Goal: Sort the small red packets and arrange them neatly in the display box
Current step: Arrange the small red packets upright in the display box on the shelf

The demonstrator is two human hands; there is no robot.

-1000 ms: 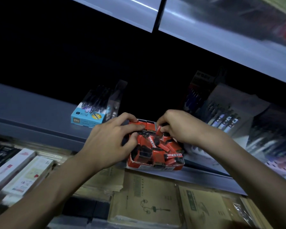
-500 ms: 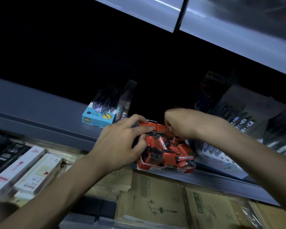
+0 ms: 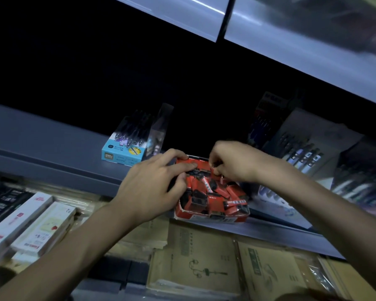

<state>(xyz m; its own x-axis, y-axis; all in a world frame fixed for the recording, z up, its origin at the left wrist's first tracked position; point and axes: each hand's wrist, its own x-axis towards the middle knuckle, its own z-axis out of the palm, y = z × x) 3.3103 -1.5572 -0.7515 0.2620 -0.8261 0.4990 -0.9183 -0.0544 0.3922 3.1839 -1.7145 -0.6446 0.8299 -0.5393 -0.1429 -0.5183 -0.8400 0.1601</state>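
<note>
Both forearms reach up and forward from the bottom corners, meeting over the red display box (image 3: 211, 216), which sits at the front edge of a grey shelf (image 3: 52, 146). The left hand (image 3: 152, 187) lies palm down across the box's left side. Its fingers are spread and nearly straight, the index tip on the rear left corner and the thumb resting on the heap inside. The right hand (image 3: 232, 162) arches over the box's far rim with its wrist raised. Its fingers are curled down and bunched together, pinching one of the small red packets (image 3: 206, 187), which otherwise lie jumbled at odd angles in the box. A blue pen box (image 3: 122, 153) stands just left of the hands, and brown envelopes (image 3: 204, 257) lie on the level below.
</note>
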